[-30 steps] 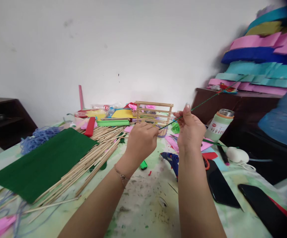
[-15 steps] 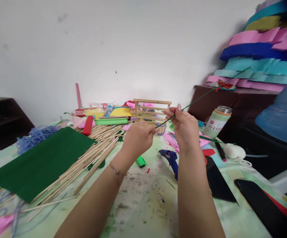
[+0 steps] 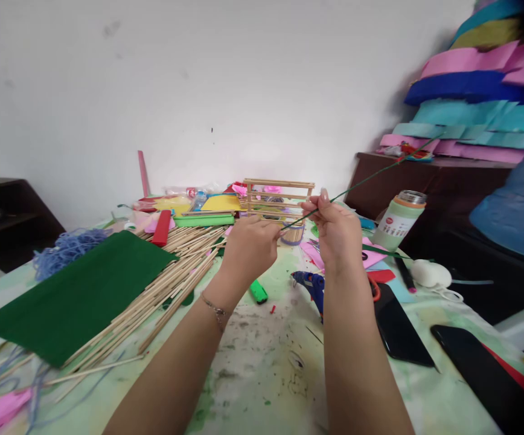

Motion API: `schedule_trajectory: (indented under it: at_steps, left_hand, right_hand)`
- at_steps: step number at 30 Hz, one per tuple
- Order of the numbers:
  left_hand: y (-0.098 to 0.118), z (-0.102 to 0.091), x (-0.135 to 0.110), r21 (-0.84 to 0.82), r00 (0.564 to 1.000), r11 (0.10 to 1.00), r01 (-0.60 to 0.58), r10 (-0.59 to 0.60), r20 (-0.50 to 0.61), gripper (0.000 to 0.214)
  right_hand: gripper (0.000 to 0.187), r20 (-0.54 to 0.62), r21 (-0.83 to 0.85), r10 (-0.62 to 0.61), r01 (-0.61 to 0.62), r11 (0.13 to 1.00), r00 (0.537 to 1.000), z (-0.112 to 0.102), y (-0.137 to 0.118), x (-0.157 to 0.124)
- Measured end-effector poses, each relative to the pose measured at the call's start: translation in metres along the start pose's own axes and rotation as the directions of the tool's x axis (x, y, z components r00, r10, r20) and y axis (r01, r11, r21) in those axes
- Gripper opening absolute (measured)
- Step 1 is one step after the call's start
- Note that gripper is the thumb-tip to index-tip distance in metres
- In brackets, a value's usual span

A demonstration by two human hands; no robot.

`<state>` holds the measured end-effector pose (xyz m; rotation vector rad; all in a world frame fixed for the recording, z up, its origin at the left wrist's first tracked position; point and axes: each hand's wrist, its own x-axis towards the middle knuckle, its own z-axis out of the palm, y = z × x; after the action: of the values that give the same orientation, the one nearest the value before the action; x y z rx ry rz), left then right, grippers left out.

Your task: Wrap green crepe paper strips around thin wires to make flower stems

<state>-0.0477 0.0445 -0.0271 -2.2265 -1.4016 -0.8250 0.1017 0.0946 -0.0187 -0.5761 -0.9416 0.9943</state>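
A thin dark green stem [image 3: 370, 180], like a paper-wrapped wire or stick, runs slanting between my hands and up to the right. My left hand [image 3: 250, 248] is closed on its lower end, fingers pinched together. Farther up, my right hand [image 3: 334, 226] pinches the same stem between thumb and fingers. Behind the hands stands a small rack of wooden sticks [image 3: 280, 183], with a little stick cup [image 3: 292, 234] in front of it. A blue glue gun [image 3: 311, 284] lies beside my right forearm, partly hidden by it. The green marker-like piece [image 3: 258, 292] rests below my left hand.
Left lie a dark green sheet [image 3: 81, 296], a heap of wooden sticks [image 3: 166, 290] and tangled blue yarn [image 3: 69, 249]. On the right are a bottle [image 3: 400, 222], a white glossy object [image 3: 430, 273] and two black phone-like slabs [image 3: 400, 323]. Layered coloured paper [image 3: 470, 90] rises behind.
Both hands keep their hold on the green stem, whose far tip has dipped slightly. The camera view has shifted a little.
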Motion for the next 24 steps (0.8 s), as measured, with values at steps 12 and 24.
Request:
schedule_trajectory:
  at_steps: [12, 24]
  left_hand:
    - [0.009, -0.015, 0.000, -0.762, 0.944, 0.558, 0.328, -0.226, 0.241, 0.034]
    - [0.017, -0.012, -0.005, -0.045, 0.991, 0.995, 0.093, -0.097, -0.090, 0.024]
  right_hand:
    - [0.027, 0.529, -0.220, 0.183, -0.075, 0.973, 0.829, 0.004, -0.017, -0.020]
    - [0.032, 0.219, -0.390, 0.049, 0.041, 0.920, 0.975, 0.015, -0.016, -0.023]
